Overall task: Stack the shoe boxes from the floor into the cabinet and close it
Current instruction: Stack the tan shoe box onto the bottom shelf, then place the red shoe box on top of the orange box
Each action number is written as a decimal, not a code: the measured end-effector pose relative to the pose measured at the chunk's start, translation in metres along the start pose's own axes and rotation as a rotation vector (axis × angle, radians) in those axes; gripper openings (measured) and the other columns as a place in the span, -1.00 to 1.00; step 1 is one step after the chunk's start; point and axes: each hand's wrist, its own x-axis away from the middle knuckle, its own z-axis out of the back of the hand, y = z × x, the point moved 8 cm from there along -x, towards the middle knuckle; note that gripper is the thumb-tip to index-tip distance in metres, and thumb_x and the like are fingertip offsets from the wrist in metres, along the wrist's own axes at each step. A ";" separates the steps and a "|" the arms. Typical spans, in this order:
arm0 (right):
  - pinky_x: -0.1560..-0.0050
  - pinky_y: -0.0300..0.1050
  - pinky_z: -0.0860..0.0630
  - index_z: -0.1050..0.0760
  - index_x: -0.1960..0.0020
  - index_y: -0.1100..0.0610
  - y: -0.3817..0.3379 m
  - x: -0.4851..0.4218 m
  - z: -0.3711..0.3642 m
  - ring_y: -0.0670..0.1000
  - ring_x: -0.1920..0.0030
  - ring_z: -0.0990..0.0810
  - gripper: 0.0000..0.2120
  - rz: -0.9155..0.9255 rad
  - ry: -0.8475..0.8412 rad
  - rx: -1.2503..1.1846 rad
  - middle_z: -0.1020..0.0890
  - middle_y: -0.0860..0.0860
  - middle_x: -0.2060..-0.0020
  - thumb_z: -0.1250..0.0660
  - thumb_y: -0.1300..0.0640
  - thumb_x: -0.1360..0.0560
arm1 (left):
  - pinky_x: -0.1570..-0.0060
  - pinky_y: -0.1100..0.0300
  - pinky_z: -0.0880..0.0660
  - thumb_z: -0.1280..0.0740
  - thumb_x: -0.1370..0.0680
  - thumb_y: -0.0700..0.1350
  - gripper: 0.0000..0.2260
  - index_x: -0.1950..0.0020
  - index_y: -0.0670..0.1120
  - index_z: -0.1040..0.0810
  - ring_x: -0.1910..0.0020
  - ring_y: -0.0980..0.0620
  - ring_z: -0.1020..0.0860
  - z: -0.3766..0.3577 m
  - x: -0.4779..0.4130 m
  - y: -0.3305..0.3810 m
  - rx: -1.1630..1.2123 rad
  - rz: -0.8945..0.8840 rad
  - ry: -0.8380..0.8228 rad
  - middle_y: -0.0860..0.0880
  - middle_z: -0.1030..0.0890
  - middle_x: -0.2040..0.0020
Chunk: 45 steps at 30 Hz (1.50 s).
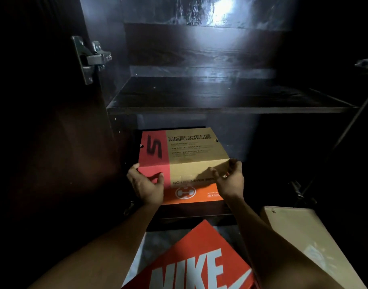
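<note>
A tan and red Skechers shoe box (pixel 185 151) sits in the lower compartment of the dark cabinet (pixel 220 110), on top of an orange box (pixel 191 193). My left hand (pixel 146 184) cups the Skechers box's front left corner. My right hand (pixel 229 178) cups its front right corner. Both hands touch the box with fingers curled around its edges. A red Nike box (pixel 191 259) lies on the floor in front of the cabinet, between my forearms. A beige box (pixel 304 236) lies on the floor to the right.
Both cabinet doors stand open, the left one (pixel 49 122) with a metal hinge (pixel 91 57) and the right hinge (pixel 366 63) at the frame edge. The shelf above the Skechers box is bare. The scene is dark.
</note>
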 end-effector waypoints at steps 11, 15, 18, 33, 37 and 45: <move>-0.19 -0.23 -0.33 -0.25 -0.50 0.06 0.000 -0.009 -0.027 -0.09 -0.18 -0.37 -0.26 0.006 -0.092 0.069 -0.36 -0.02 -0.20 -0.52 0.17 -0.42 | -0.40 0.05 -0.26 -0.55 -0.35 -0.25 -0.09 -0.58 -0.18 -0.11 -0.41 -0.23 -0.36 -0.017 -0.016 -0.011 -0.124 0.043 -0.102 -0.26 -0.38 -0.42; -0.26 -0.14 -0.41 -0.24 -0.51 0.05 0.003 -0.010 -0.025 0.01 -0.32 -0.45 -0.24 -0.018 -0.121 0.048 -0.46 0.02 -0.29 -0.53 0.15 -0.41 | -0.44 0.02 -0.21 -0.54 -0.36 -0.24 -0.07 -0.59 -0.19 -0.06 -0.46 -0.23 -0.31 -0.020 -0.015 -0.015 -0.147 0.038 -0.137 -0.26 -0.31 -0.48; -0.25 -0.19 -0.36 -0.12 -0.56 0.09 0.002 -0.003 -0.015 0.00 -0.35 -0.44 -0.19 -0.058 -0.143 0.028 -0.48 0.02 -0.32 -0.49 0.21 -0.45 | -0.52 -0.02 -0.07 -0.54 -0.38 -0.19 -0.07 -0.59 -0.17 -0.04 -0.55 -0.21 -0.11 -0.016 -0.009 -0.013 -0.159 0.052 -0.154 -0.25 -0.13 -0.57; -0.46 0.11 -0.30 -0.25 -0.49 -0.10 0.128 0.197 0.033 0.12 -0.47 -0.32 0.34 -0.245 -0.686 0.592 -0.35 0.05 -0.47 -0.34 -0.67 0.19 | -0.54 -0.13 0.03 -0.38 -0.32 0.39 0.05 -0.59 -0.02 0.07 -0.58 -0.15 0.16 0.120 0.221 -0.119 -0.751 0.104 -0.784 -0.10 0.08 -0.61; -0.45 0.12 -0.33 -0.17 -0.46 -0.20 0.129 0.235 0.050 0.11 -0.45 -0.36 0.21 -0.301 -0.648 0.631 -0.38 -0.04 -0.44 -0.46 -0.56 0.09 | -0.52 -0.18 -0.08 -0.25 -0.07 0.64 0.32 -0.55 0.02 0.31 -0.58 -0.26 0.08 0.159 0.266 -0.128 -0.809 0.141 -0.911 -0.07 0.23 -0.60; -0.32 0.09 -0.45 -0.21 -0.47 -0.07 0.105 0.307 0.120 0.16 -0.35 -0.42 0.08 -0.236 -0.339 0.759 -0.44 0.06 -0.36 -0.38 -0.54 -0.09 | -0.52 -0.02 -0.11 -0.43 0.02 0.56 0.45 -0.54 0.06 0.41 -0.58 -0.06 0.09 0.168 0.275 -0.134 -0.586 -0.005 -1.161 0.00 0.34 -0.58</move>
